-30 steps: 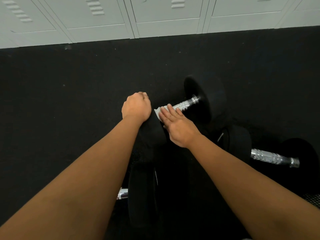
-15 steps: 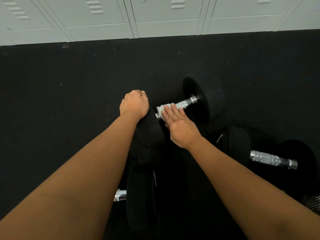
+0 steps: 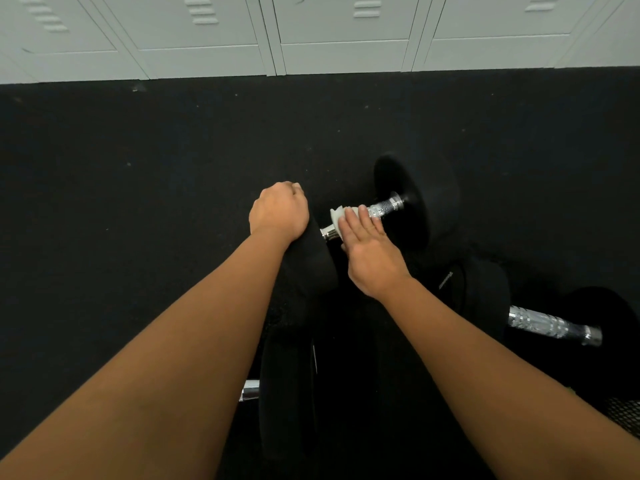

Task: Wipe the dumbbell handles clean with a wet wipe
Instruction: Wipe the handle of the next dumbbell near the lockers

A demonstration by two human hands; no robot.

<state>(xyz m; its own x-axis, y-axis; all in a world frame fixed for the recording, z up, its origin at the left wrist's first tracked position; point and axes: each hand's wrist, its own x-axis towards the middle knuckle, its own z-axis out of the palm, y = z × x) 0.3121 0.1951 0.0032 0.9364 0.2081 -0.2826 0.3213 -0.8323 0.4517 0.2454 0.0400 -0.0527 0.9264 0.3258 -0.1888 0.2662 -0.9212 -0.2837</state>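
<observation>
A black dumbbell lies on the dark floor with its chrome handle [image 3: 386, 207] running up to the right. My right hand [image 3: 369, 252] presses a white wet wipe [image 3: 340, 216] around the handle near its left end, fingers over the bar. My left hand [image 3: 278, 211] rests closed on top of the near black weight head [image 3: 311, 261]. The far head [image 3: 415, 199] stands at the handle's other end. A short bare stretch of chrome shows left of the wipe.
A second dumbbell with a chrome handle [image 3: 550, 325] lies at the right. A third one's head [image 3: 287, 393] and bar end [image 3: 250, 389] sit under my arms. Grey lockers [image 3: 339, 36] line the far edge of the black rubber floor [image 3: 138, 202].
My right hand has slid the wipe a little to the right along the handle, so a short piece of chrome now shows at the left end. My left hand has held still.
</observation>
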